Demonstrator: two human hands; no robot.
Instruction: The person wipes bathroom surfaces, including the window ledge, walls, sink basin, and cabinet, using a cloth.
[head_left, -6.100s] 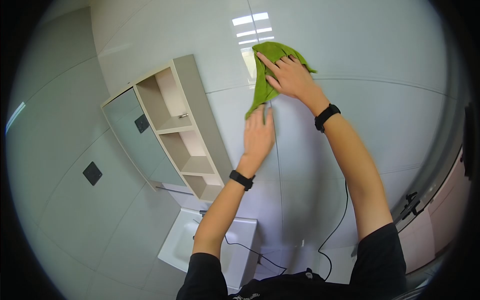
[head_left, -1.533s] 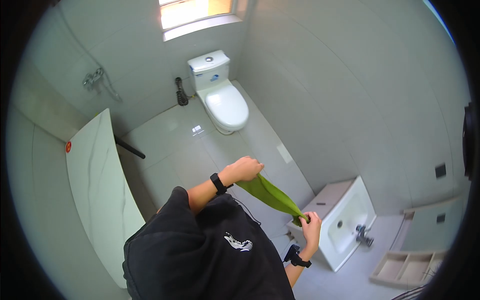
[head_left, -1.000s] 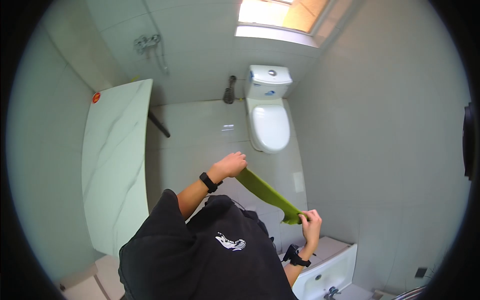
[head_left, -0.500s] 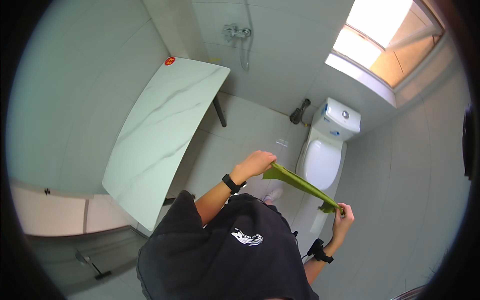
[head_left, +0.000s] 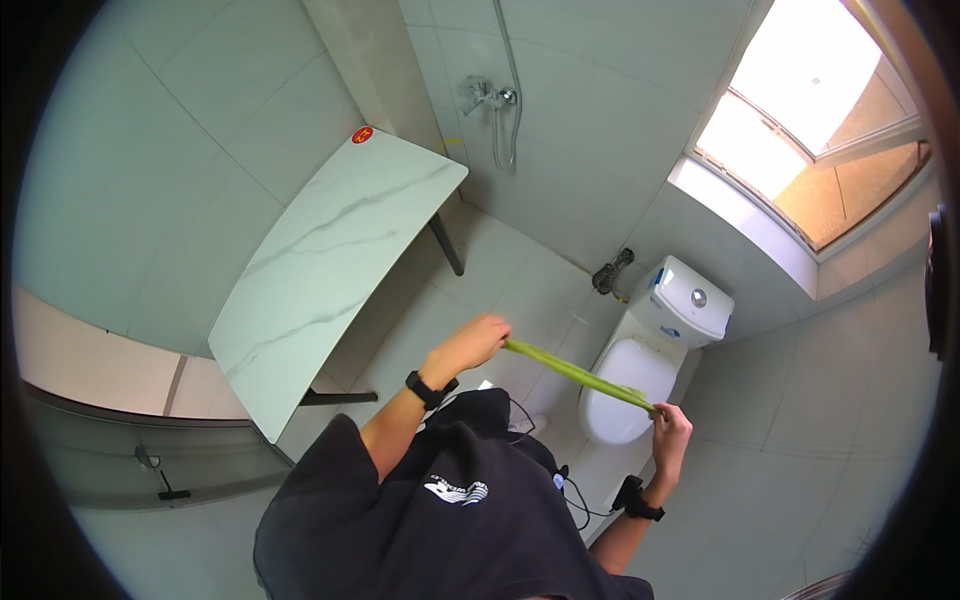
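A green cloth [head_left: 575, 373] is pulled out into a narrow, taut strip between my two hands, above the floor and partly in front of the toilet. My left hand [head_left: 474, 343] has its fingers closed on the cloth's left end. The other end is pinched in my right hand [head_left: 672, 434], which is lower in view, near the toilet seat. Black bands circle both wrists.
A white marble-pattern table [head_left: 335, 255] with dark legs stands to the left. The white toilet [head_left: 630, 375] is at the right, beneath an open window [head_left: 800, 110]. A shower tap [head_left: 490, 97] is on the far wall, with a coiled shower hose and head [head_left: 612, 272] below, beside the toilet.
The cloth has gone from a wider sheet with hanging corners to a thin, tight strip. My hands have shifted left in view, and the camera view has tilted.
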